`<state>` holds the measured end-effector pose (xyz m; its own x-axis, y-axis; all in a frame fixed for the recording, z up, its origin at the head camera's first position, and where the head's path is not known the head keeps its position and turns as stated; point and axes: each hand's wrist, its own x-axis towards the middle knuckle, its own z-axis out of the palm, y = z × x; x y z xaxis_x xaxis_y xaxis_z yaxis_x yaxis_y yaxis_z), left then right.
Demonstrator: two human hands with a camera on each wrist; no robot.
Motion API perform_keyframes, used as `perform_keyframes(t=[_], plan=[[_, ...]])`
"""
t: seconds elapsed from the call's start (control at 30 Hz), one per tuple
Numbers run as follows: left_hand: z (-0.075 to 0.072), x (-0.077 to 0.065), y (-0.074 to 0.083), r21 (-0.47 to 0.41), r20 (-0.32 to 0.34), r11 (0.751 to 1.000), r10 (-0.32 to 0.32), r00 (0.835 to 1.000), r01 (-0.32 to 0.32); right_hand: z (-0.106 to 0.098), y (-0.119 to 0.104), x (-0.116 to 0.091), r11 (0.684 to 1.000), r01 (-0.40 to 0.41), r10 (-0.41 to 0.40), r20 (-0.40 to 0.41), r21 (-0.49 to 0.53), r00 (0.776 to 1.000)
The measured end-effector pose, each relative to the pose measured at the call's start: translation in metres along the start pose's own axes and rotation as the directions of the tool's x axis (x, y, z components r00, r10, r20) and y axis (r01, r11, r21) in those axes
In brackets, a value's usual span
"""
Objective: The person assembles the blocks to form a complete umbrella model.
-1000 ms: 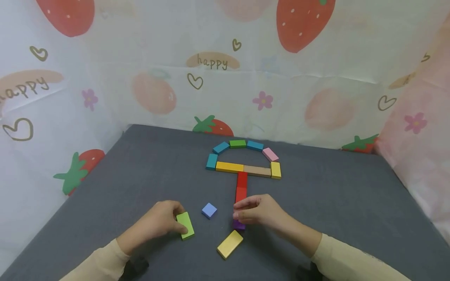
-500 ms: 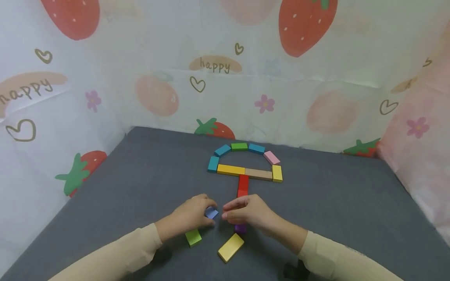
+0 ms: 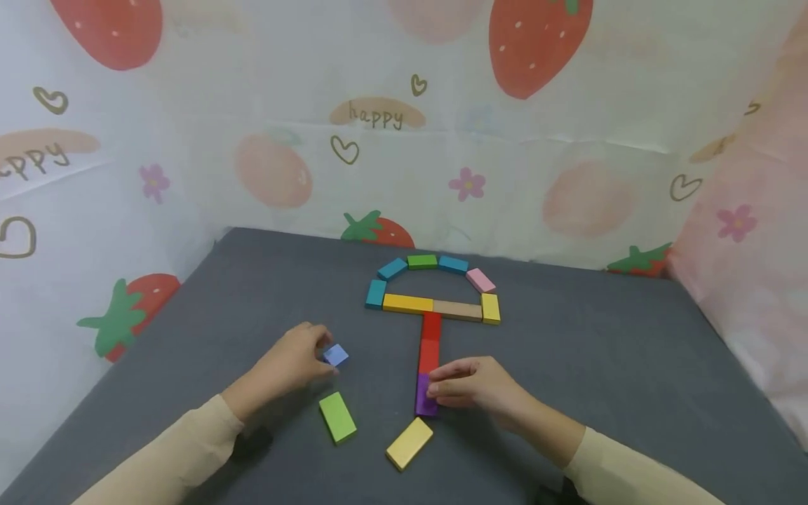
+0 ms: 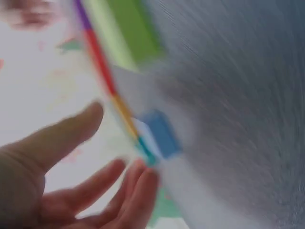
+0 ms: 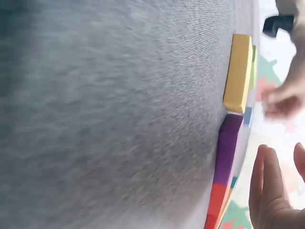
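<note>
My left hand [image 3: 293, 358] is at a small blue block [image 3: 336, 355] on the dark table, thumb and fingers spread apart. In the left wrist view a gap shows between the thumb [image 4: 78, 126] and the blue block, which lies just past the fingertips. A lime green block [image 3: 337, 418] lies nearer the person. My right hand [image 3: 476, 382] hovers beside the purple block [image 3: 425, 396] with fingers loosely extended and nothing held; its fingertips overlap that block in the head view. Just below the purple block a yellow block [image 3: 409, 444] lies at a slant.
Two red blocks [image 3: 431, 344] run up from the purple one to a crossbar of an orange-yellow block [image 3: 407, 303] and a tan block [image 3: 457, 310]. Teal, blue, green, pink and yellow blocks arch above it. A printed cloth [image 3: 404, 175] hangs behind the table.
The left hand let go of the lime green block and moved to the blue block, which has shifted left and away from the person. The right hand moved slightly left, then back right.
</note>
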<state>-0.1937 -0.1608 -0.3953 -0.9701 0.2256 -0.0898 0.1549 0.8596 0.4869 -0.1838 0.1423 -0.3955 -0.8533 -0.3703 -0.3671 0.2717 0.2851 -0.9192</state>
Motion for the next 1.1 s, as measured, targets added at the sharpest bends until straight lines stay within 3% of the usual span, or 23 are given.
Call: perform_keyframes(t=[0.13, 0.23, 0.53, 0.77, 1.1], plan=[[0.004, -0.019, 0.001, -0.067, 0.127, 0.998, -0.004, 0.992, 0.012, -0.007, 0.004, -0.006, 1.000, -0.010, 0.010, -0.011, 0.009, 1.000], [0.010, -0.025, 0.004, -0.095, 0.161, 0.995, -0.021, 0.987, 0.037, -0.011, 0.007, -0.009, 1.000, -0.028, 0.028, -0.029, 0.002, 0.999], [0.026, -0.023, 0.015, -0.117, 0.138, 0.992, -0.020, 0.990, 0.036, -0.018, 0.021, -0.011, 0.993, -0.115, 0.116, -0.034, 0.033, 0.993], [0.032, -0.025, 0.026, -0.111, 0.120, 0.993, -0.027, 0.992, 0.041, -0.019, 0.028, -0.011, 0.991, -0.099, 0.095, 0.038, 0.089, 0.995], [0.037, -0.023, 0.035, -0.119, 0.106, 0.993, -0.010, 0.994, 0.022, -0.018, 0.029, -0.011, 0.991, -0.103, 0.100, 0.039, 0.091, 0.994]])
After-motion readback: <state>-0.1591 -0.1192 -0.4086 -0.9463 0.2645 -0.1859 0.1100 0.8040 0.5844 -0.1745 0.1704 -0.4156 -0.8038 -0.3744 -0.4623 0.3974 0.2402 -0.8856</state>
